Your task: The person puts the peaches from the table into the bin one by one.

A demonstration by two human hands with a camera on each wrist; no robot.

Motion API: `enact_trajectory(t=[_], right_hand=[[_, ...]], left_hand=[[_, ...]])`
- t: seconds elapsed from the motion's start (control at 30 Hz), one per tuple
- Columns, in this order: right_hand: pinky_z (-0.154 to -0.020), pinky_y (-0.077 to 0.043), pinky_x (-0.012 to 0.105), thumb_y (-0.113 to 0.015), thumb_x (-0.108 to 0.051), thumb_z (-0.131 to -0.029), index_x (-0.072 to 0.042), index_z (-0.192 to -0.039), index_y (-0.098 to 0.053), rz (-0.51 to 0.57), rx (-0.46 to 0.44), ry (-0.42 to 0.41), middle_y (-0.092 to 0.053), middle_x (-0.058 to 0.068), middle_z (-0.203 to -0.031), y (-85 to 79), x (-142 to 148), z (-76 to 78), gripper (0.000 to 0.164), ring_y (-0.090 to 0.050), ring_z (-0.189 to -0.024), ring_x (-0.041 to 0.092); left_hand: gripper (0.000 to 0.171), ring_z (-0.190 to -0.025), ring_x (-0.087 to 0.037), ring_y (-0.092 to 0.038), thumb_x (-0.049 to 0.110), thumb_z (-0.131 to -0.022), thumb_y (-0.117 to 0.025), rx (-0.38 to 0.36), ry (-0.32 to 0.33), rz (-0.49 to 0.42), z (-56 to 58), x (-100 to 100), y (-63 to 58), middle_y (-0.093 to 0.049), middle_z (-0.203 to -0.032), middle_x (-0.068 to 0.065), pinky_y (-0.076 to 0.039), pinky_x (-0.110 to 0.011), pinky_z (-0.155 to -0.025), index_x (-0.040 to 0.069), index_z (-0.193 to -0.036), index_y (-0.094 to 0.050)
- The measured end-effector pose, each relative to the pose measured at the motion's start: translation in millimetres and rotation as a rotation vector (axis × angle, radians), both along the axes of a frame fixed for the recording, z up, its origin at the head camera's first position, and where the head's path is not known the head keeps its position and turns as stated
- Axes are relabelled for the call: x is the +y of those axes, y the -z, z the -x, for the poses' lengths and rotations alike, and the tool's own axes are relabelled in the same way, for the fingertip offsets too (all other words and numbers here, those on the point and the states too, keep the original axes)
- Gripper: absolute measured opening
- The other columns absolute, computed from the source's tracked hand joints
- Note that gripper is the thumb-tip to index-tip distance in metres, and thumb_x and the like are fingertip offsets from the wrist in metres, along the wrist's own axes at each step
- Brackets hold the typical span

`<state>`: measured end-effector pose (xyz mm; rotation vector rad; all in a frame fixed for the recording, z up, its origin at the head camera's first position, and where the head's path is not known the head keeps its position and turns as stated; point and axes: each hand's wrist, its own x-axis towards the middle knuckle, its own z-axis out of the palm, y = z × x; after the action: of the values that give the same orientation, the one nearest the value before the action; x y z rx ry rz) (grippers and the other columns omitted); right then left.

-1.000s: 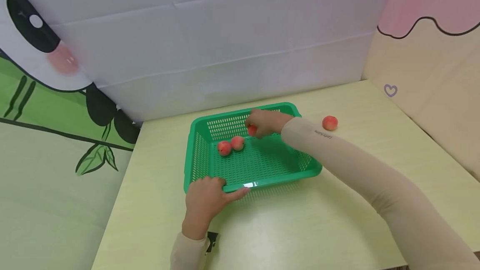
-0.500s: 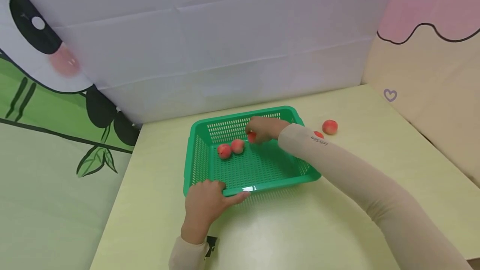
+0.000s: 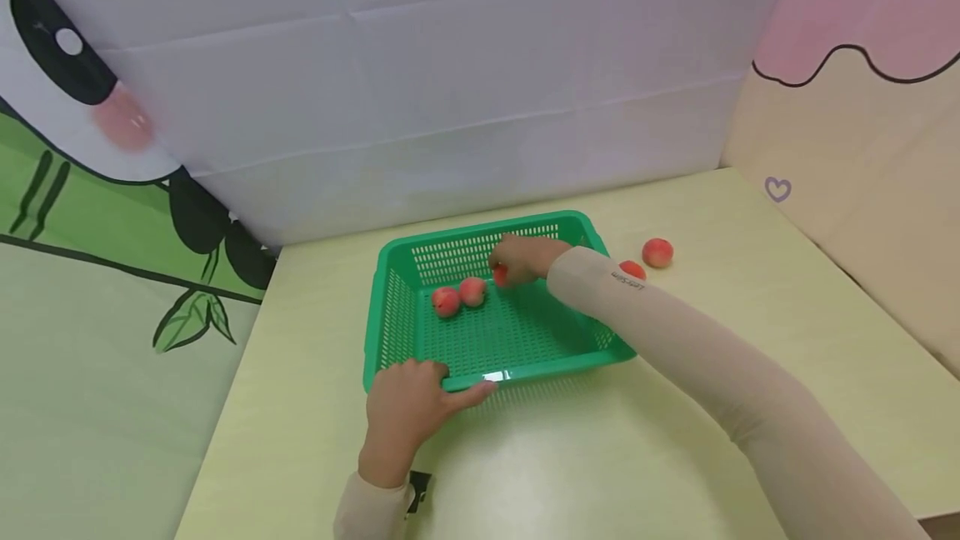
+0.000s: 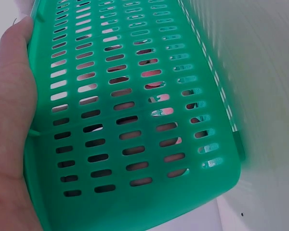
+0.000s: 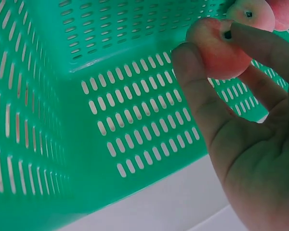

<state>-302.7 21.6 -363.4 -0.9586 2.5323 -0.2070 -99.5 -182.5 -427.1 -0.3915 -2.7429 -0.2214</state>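
A green slotted plastic basket (image 3: pixel 558 368) stands on the table. My left hand (image 3: pixel 405 408) grips its near rim, thumb along the outside and fingers over the edge; the left wrist view shows the hand (image 4: pixel 12 110) at the slotted wall. Inside the basket, toward the back, my right hand (image 3: pixel 522 258) holds a red peach (image 3: pixel 500 276). In the right wrist view, thumb and fingers pinch this peach (image 5: pixel 214 55) low over the basket floor. Just left of it, two more peaches (image 3: pixel 446 302) lie side by side in the basket.
On the pale table (image 3: pixel 300 332), right of the basket, lie one peach (image 3: pixel 657 252) and another peach (image 3: pixel 632 270) partly covered by my right sleeve (image 3: pixel 675 332). A white cloth backdrop (image 3: pixel 465 107) rises behind the table.
My right hand has gone slightly lower in the basket with the peach. The right forearm has shifted left, uncovering part of a peach on the table. The left hand keeps its grip.
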Motion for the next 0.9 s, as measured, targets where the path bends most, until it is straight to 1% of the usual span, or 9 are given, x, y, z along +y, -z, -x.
enact_trajectory(t=[0.07, 0.2, 0.27, 0.3, 0.4, 0.47, 0.63, 0.73, 0.9], right_hand=[[-0.085, -0.045, 0.036, -0.060, -0.009, -0.106, -0.008, -0.139, -0.068, -0.007, 0.000, 0.007, -0.060, 0.011, -0.133, 0.7, -0.9, 0.1, 0.035, -0.049, -0.112, 0.023], [-0.078, -0.043, 0.034, -0.062, -0.007, -0.103, -0.009, -0.120, -0.072, -0.011, 0.008, 0.003, -0.062, 0.008, -0.116, 1.6, -2.4, -1.5, 0.020, -0.050, -0.099, 0.021], [-0.077, -0.043, 0.033, -0.063, -0.008, -0.103, -0.008, -0.115, -0.072, -0.010, 0.015, -0.001, -0.062, 0.008, -0.112, 1.7, -3.2, -2.8, 0.014, -0.050, -0.096, 0.021], [-0.077, -0.044, 0.033, -0.064, -0.008, -0.103, -0.008, -0.114, -0.072, -0.010, 0.019, -0.002, -0.061, 0.008, -0.113, 1.7, -3.3, -3.5, 0.014, -0.050, -0.097, 0.021], [-0.078, -0.044, 0.034, -0.064, -0.010, -0.104, -0.008, -0.120, -0.072, -0.008, 0.023, 0.001, -0.061, 0.008, -0.116, 2.2, -3.6, -5.0, 0.018, -0.050, -0.100, 0.022], [-0.081, -0.045, 0.035, -0.064, -0.012, -0.105, -0.009, -0.128, -0.071, -0.015, 0.021, 0.011, -0.061, 0.009, -0.123, 3.8, -4.0, -5.1, 0.025, -0.050, -0.104, 0.022], [-0.085, -0.046, 0.038, -0.063, -0.014, -0.106, -0.010, -0.139, -0.069, -0.029, 0.013, 0.026, -0.060, 0.011, -0.134, 7.4, -5.3, -5.2, 0.034, -0.049, -0.110, 0.024], [-0.087, -0.046, 0.040, -0.061, -0.013, -0.106, -0.010, -0.137, -0.070, -0.035, 0.013, 0.025, -0.059, 0.014, -0.136, 9.1, -6.0, -5.2, 0.032, -0.048, -0.110, 0.024], [-0.092, -0.047, 0.043, -0.059, -0.012, -0.105, -0.012, -0.141, -0.068, -0.032, 0.005, 0.040, -0.053, 0.017, -0.150, 12.0, -6.7, -4.4, 0.037, -0.051, -0.117, 0.026]], left_hand=[[0.079, -0.048, -0.005, -0.012, 0.084, -0.079, -0.072, 0.002, -0.004, -0.002, 0.2, 0.3, -0.7, -0.012, -0.056, 0.012, -0.010, -0.024, -0.045, 0.023, -0.054, -0.027], [0.078, -0.047, -0.006, -0.014, 0.078, -0.075, -0.080, -0.015, -0.008, -0.009, 0.3, 0.8, -2.1, -0.014, -0.055, 0.012, -0.011, -0.024, -0.044, 0.024, -0.054, -0.027], [0.078, -0.047, -0.006, -0.014, 0.077, -0.075, -0.080, -0.026, -0.011, -0.013, 0.1, 0.6, -2.2, -0.014, -0.055, 0.012, -0.011, -0.025, -0.044, 0.024, -0.054, -0.027], [0.078, -0.047, -0.006, -0.014, 0.077, -0.075, -0.080, -0.030, -0.012, -0.012, -0.1, 0.5, -2.3, -0.014, -0.055, 0.012, -0.011, -0.025, -0.045, 0.023, -0.054, -0.027], [0.078, -0.047, -0.007, -0.015, 0.077, -0.076, -0.079, -0.044, -0.018, -0.012, -0.6, 0.7, -3.0, -0.014, -0.054, 0.012, -0.011, -0.025, -0.045, 0.023, -0.053, -0.028], [0.078, -0.046, -0.007, -0.015, 0.077, -0.076, -0.079, -0.049, -0.021, -0.013, -0.9, 1.0, -3.6, -0.014, -0.054, 0.012, -0.012, -0.025, -0.044, 0.023, -0.053, -0.029], [0.078, -0.047, -0.007, -0.015, 0.077, -0.077, -0.079, -0.045, -0.025, -0.011, -1.3, 1.0, -3.8, -0.014, -0.055, 0.012, -0.011, -0.025, -0.045, 0.023, -0.053, -0.029], [0.078, -0.047, -0.007, -0.014, 0.077, -0.077, -0.078, -0.047, -0.025, -0.015, -1.1, 0.9, -3.3, -0.013, -0.055, 0.012, -0.011, -0.025, -0.045, 0.023, -0.053, -0.028], [0.077, -0.046, -0.008, -0.016, 0.077, -0.077, -0.079, -0.063, -0.033, -0.019, -0.9, 2.0, -4.4, -0.014, -0.054, 0.012, -0.012, -0.025, -0.045, 0.023, -0.053, -0.029]])
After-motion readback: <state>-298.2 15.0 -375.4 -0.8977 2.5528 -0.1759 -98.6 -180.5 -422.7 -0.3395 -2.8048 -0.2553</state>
